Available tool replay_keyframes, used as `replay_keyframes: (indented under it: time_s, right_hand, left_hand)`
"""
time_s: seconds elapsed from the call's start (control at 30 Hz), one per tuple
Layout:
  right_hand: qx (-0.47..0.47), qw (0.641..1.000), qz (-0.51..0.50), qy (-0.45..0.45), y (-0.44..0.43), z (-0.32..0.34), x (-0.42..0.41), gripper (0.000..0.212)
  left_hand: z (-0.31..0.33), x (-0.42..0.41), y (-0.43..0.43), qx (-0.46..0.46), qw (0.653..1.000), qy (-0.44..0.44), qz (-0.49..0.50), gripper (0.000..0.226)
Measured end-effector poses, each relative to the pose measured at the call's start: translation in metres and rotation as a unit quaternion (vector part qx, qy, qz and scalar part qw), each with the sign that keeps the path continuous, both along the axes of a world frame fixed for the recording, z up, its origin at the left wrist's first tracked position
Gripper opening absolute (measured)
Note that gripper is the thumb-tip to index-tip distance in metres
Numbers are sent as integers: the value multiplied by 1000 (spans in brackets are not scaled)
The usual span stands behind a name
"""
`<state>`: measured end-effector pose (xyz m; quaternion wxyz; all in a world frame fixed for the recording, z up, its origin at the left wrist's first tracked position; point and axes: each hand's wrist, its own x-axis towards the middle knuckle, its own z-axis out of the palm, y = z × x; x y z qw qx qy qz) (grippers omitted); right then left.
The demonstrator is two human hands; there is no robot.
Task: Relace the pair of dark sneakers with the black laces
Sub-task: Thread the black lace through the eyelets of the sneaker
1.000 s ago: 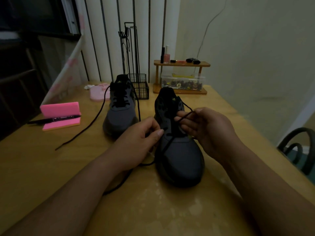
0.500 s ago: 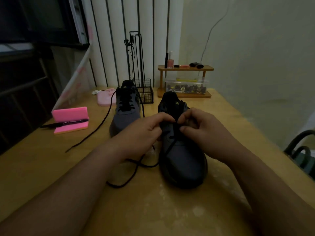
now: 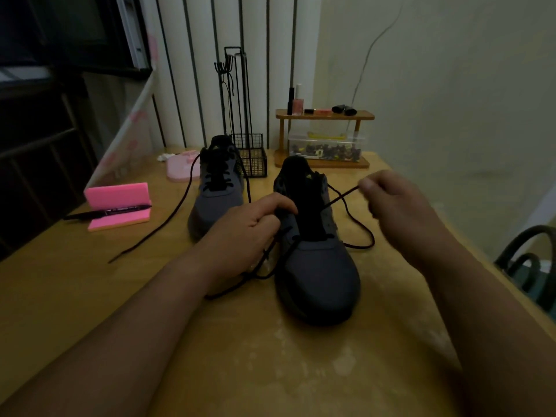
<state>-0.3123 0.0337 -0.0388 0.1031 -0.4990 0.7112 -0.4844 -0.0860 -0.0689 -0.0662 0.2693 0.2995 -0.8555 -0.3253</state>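
Two dark grey sneakers stand toe-toward-me on the wooden table [image 3: 90,296]. The near sneaker [image 3: 316,266] is in the middle; its black lace [image 3: 340,197] runs from an eyelet up to my right hand [image 3: 391,206], which pinches the lace end to the right of the shoe. More of this lace loops on the table at the right and trails left under my wrist. My left hand [image 3: 255,224] grips the near sneaker's left side by the eyelets. The far sneaker [image 3: 216,188] sits behind on the left, partly laced, its lace [image 3: 156,227] trailing left.
A pink foam block [image 3: 117,197] with a black marker [image 3: 105,212] lies at the left. Behind the shoes are a pink flat item [image 3: 180,168], a black wire basket stand [image 3: 251,158] and a wooden shelf [image 3: 325,115] over a clear box. A chair [image 3: 526,257] stands at right.
My right hand has drawn the lace end out to the right and upward, away from the shoe's tongue. My left hand stays on the near sneaker's left side.
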Motion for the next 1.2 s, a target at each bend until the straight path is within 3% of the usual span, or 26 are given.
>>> replay_keyframes:
  time_s: [0.1, 0.17, 0.23, 0.3, 0.37, 0.47, 0.6, 0.73, 0.83, 0.9, 0.97, 1.0, 1.03, 1.07, 1.13, 1.2]
  right_hand:
    - [-43, 976, 5, -214, 0, -1, -3, 28]
    - [-86, 923, 86, -364, -3, -3, 8, 29]
    - [-98, 882, 164, -431, -6, -3, 16, 23]
    - [-56, 912, 190, -359, -8, -5, 20, 24]
    - [8, 973, 160, -163, -7, -10, 21, 26]
    - [75, 984, 137, 81, -9, -17, 22, 13]
    - [66, 978, 142, 136, -11, -18, 21, 3]
    - [66, 974, 127, 178, -13, -17, 28, 11]
    - [-2, 995, 37, 88, -12, -11, 15, 17]
    - [-78, 992, -26, -100, -9, -4, 2, 26]
    - [-142, 920, 16, -365, -5, 0, -1, 28]
    - [-142, 889, 53, -432, -5, 0, 0, 26]
    - [-118, 893, 82, -426, -5, -3, 2, 25]
    - [-78, 927, 98, -353, -6, -8, 5, 27]
    - [3, 985, 117, -131, -8, -15, 12, 31]
    - [57, 988, 144, 5, -10, -17, 19, 22]
  left_hand:
    - [0, -1, 0, -2, 1000, -12, 0, 39]
    - [-2, 0, -1, 3, 1000, -11, -3, 40]
    - [-5, 1, -1, 7, 1000, -6, -8, 41]
    - [-6, 2, -1, 5, 1000, -2, -13, 41]
    - [-6, 3, -1, -1, 1000, -6, -19, 39]
    - [-7, 7, -2, -10, 999, -43, -30, 40]
    - [-7, 11, 2, -22, 996, -81, -39, 57]
    - [-6, 7, 0, -41, 997, -60, -23, 49]
    - [-6, 7, -3, -42, 997, -61, -20, 50]
    - [-7, 8, -3, -39, 997, -65, -20, 51]
    - [-7, 9, -2, -38, 997, -65, -15, 52]
    - [-8, 9, -3, -34, 998, -59, -14, 52]
    - [-9, 9, -4, -28, 998, -51, -15, 51]
    - [-9, 9, -4, -22, 999, -42, -16, 51]
    - [-11, 9, -4, -15, 999, -32, -15, 50]
    - [-11, 8, -4, -11, 999, -27, -18, 50]
